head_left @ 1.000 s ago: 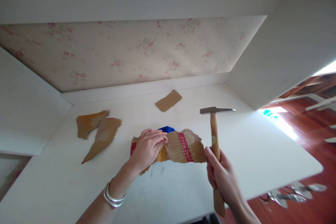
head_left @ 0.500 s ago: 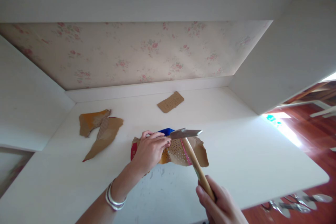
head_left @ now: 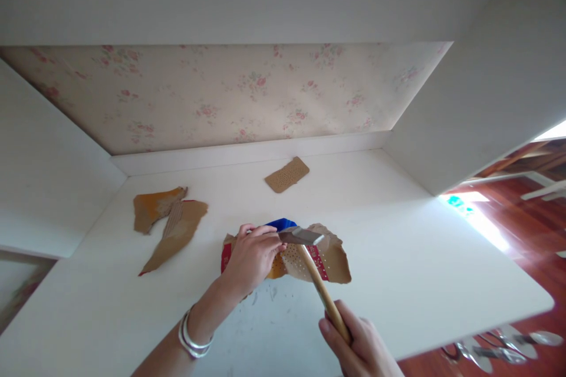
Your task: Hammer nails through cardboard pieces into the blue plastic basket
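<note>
My right hand [head_left: 354,341] is wrapped around the wooden handle of a hammer [head_left: 322,288]. The hammer's metal head is just right of the fingertips of my left hand [head_left: 254,253], above a torn piece of cardboard [head_left: 336,256]. Rows of small punched holes run across this cardboard, which has red and orange printed areas. My left hand rests on its left part with the fingers curled and pinched together; whatever they hold is hidden. A blue object [head_left: 283,224] shows behind those fingers, partly covered by the hand and the hammer head.
Two torn cardboard scraps [head_left: 186,230] lie at the left of the white table [head_left: 420,259]. A small rounded cardboard piece with holes [head_left: 288,175] lies near the back edge. White side panels and a floral back wall [head_left: 256,94] enclose the table; shiny round objects [head_left: 499,347] stand below right.
The hammer has shifted left and slightly down, its head now closer to my left fingertips. My right hand has moved left with it. My left hand has stayed nearly in place.
</note>
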{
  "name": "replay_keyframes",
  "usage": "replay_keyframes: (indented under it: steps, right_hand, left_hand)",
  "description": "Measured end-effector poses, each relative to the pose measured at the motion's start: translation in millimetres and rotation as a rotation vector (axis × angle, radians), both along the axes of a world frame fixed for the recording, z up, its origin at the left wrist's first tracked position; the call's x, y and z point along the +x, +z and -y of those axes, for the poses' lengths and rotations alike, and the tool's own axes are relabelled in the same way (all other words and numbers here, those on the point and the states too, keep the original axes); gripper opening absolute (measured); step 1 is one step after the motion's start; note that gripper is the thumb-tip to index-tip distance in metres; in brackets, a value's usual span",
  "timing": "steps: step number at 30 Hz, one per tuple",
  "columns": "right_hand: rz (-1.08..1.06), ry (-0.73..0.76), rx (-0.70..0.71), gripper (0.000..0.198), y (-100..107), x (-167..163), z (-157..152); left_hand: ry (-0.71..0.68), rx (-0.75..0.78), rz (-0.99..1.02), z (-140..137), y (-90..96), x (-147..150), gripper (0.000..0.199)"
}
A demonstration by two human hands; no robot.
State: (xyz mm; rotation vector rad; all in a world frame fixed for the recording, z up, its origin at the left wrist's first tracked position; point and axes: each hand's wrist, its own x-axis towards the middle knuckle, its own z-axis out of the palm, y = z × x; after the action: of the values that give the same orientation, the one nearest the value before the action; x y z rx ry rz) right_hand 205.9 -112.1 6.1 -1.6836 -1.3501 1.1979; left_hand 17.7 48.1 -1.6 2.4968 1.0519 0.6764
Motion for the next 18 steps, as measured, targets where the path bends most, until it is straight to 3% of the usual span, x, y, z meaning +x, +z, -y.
replay_keyframes:
  steps: [18]
  right_hand:
    - [0.028,0.011,0.021,0.047,-5.7,-1.1,0.6]
  left_hand:
    - [-0.007,0.003,-0.012,0.4,1.4,0.4,0.024]
